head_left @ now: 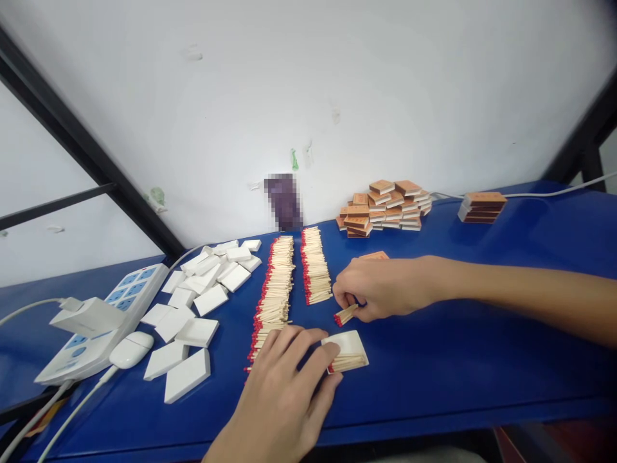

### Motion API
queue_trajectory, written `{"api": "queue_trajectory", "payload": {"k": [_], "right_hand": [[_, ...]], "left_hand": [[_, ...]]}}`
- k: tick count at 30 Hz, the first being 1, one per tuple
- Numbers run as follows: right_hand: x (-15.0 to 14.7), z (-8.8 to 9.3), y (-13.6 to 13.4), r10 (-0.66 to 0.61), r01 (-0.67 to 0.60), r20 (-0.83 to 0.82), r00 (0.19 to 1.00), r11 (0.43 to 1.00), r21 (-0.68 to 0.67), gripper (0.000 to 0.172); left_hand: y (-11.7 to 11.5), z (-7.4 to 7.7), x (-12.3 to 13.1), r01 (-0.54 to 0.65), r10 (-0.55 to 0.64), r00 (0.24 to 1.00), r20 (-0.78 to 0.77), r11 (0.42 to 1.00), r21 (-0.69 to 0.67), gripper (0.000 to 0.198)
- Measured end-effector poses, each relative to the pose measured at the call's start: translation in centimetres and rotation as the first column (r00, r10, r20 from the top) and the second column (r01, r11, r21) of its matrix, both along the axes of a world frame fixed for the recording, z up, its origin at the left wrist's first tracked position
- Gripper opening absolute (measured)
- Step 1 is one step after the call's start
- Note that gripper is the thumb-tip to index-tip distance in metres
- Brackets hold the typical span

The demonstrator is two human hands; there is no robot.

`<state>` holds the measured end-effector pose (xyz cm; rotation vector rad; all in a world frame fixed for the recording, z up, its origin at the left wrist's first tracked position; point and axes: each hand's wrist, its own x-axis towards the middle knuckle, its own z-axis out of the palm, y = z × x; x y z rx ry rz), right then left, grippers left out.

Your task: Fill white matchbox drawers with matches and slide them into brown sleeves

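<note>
My right hand (380, 287) pinches a small bundle of red-tipped matches (345, 315) just right of the two long rows of matches (289, 276) on the blue table (457, 360). My left hand (284, 386) lies with fingers spread on the table, its fingertips touching the left edge of a white matchbox tray (348, 352) that holds a few matches. An orange matchbox sleeve (375, 255) lies partly hidden behind my right hand.
Several empty white trays (193, 308) are scattered at the left. A white power strip (96, 321) with a plugged adapter, a white earbud case (131, 350) and cables sit at the far left. Piles of orange matchboxes (385, 204) and a small stack (482, 207) stand by the wall.
</note>
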<state>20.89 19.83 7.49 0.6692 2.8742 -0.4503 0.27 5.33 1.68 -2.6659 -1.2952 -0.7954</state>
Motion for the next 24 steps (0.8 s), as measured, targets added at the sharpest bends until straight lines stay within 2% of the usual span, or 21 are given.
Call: {"api": "queue_trajectory", "payload": {"k": [4, 16, 24], "right_hand": [[0.04, -0.1, 0.05, -0.002, 0.0, -0.032, 0.999, 0.999, -0.045, 0.013], [0.09, -0.28, -0.12, 0.036, -0.037, -0.022, 0.999, 0.998, -0.053, 0.012], [0.0, -0.31, -0.06, 0.005, -0.006, -0.034, 0.999, 0.999, -0.041, 0.013]], "left_hand": [[-0.06, 0.0, -0.07, -0.005, 0.005, 1.0, -0.002, 1.0, 0.005, 0.022], [-0.19, 0.07, 0.0, -0.021, 0.021, 1.0, 0.009, 1.0, -0.001, 0.015], [-0.11, 0.02, 0.03, -0.019, 0.019, 1.0, 0.004, 1.0, -0.002, 0.013]]}}
